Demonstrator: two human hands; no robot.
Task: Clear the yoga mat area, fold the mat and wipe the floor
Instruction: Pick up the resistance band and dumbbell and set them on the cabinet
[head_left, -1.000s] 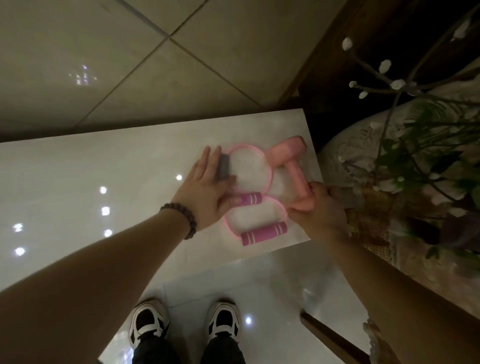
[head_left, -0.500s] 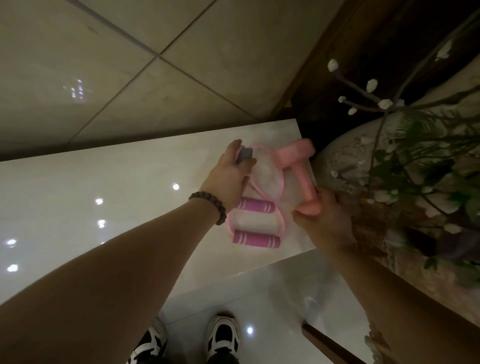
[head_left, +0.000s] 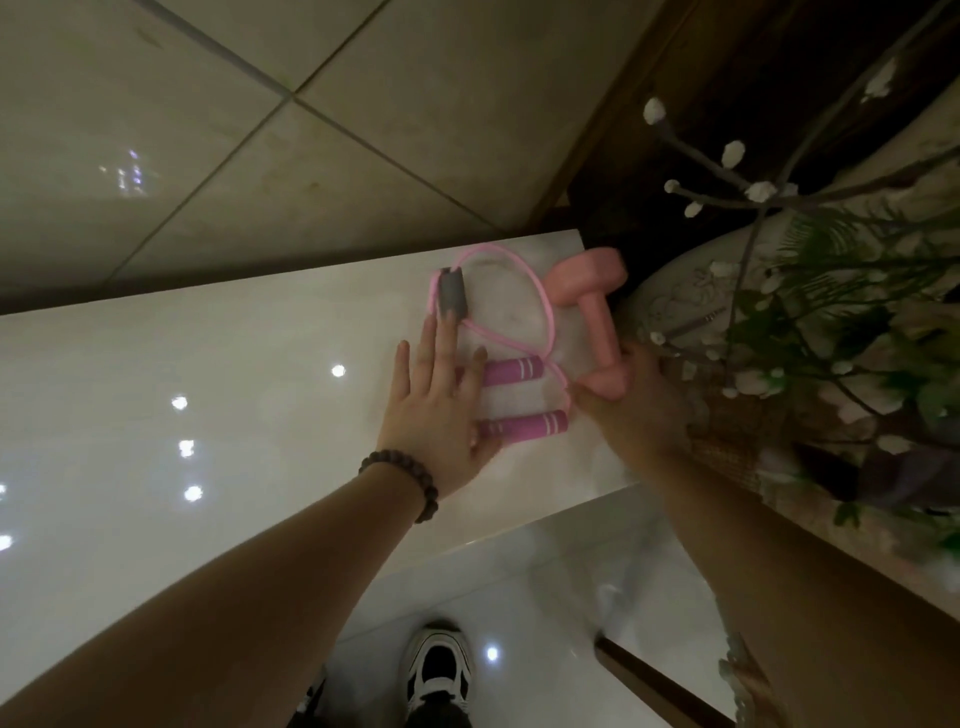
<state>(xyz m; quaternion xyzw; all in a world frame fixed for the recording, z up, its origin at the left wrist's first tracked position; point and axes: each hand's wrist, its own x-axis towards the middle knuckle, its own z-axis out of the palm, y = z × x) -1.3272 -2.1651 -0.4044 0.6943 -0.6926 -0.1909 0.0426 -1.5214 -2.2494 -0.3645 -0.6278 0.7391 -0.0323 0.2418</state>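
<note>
A pink resistance band (head_left: 521, 283) with a grey pad and two purple foam handles (head_left: 514, 371) lies flat at the right end of a glossy white table (head_left: 208, 364). My left hand (head_left: 436, 410) rests open and flat on the table. Its fingertips reach the grey pad and its palm edge touches the handles. A pink dumbbell (head_left: 597, 317) lies just right of the band, along the table's right edge. My right hand (head_left: 639, 410) is wrapped around its near head. No yoga mat is in view.
A vase with a leafy, white-budded plant (head_left: 831, 312) stands close to the table's right edge, beside my right arm. Beige tiles (head_left: 311, 156) lie beyond the table. My shoe (head_left: 439, 670) stands on the shiny floor below, near a wooden edge (head_left: 654, 680).
My left hand has let go of the grey pad and drawn back, flattening beside the handles. The band now lies spread out. My right hand stays on the dumbbell's near end.
</note>
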